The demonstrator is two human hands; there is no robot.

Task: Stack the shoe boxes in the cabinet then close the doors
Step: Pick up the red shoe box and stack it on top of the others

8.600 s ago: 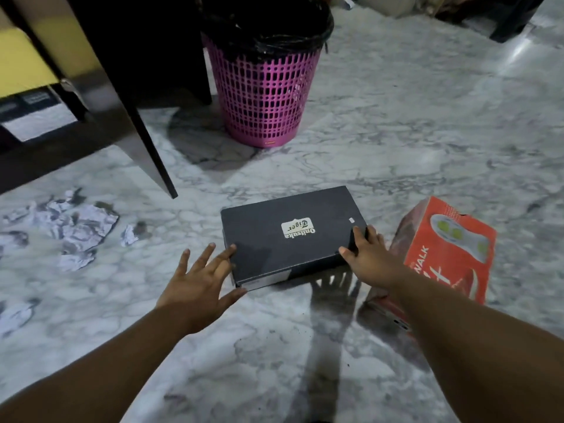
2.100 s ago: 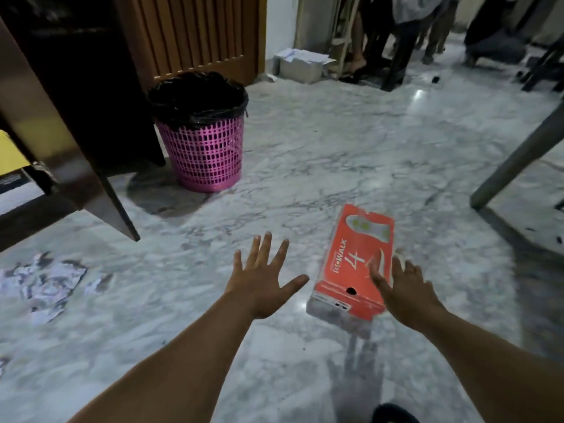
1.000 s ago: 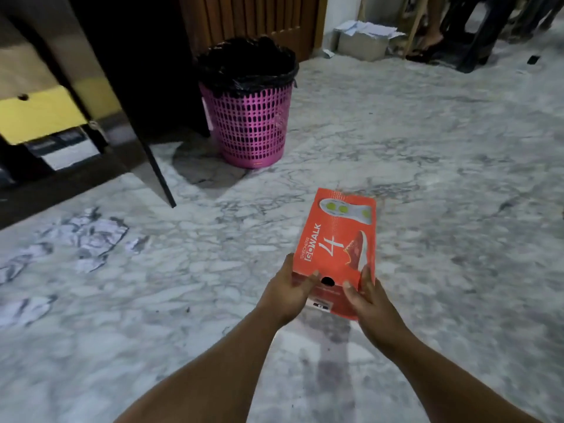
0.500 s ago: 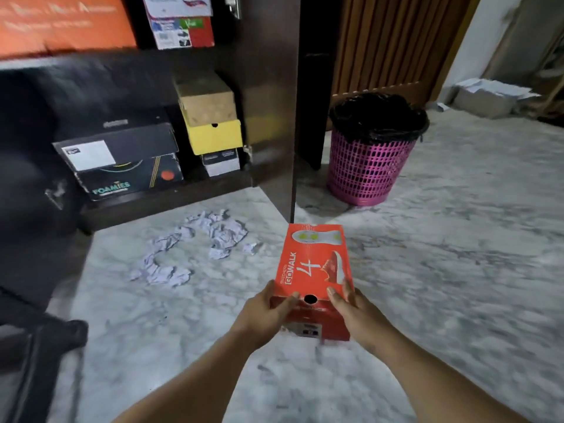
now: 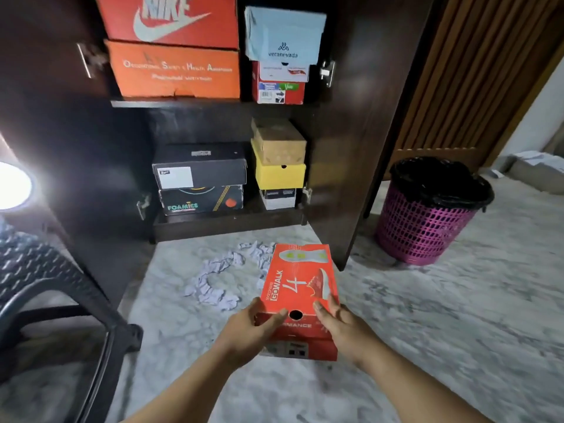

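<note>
I hold a red GOwalk shoe box off the floor in front of the open cabinet. My left hand grips its near left corner and my right hand grips its near right corner, thumbs on the lid. On the cabinet's lower shelf a black box lies on a Foamies box, beside a stack of a brown box, a yellow box and a white box. The upper shelf holds a Nike box, an orange box and a pale blue box.
The right cabinet door stands open toward me, the left door too. Crumpled paper lies on the marble floor before the cabinet. A pink bin with a black liner stands at the right, a dark plastic chair at the left.
I picked the red box up from the floor with both hands. The view has swung up to face the open cabinet, and the box is now nearer to it.
</note>
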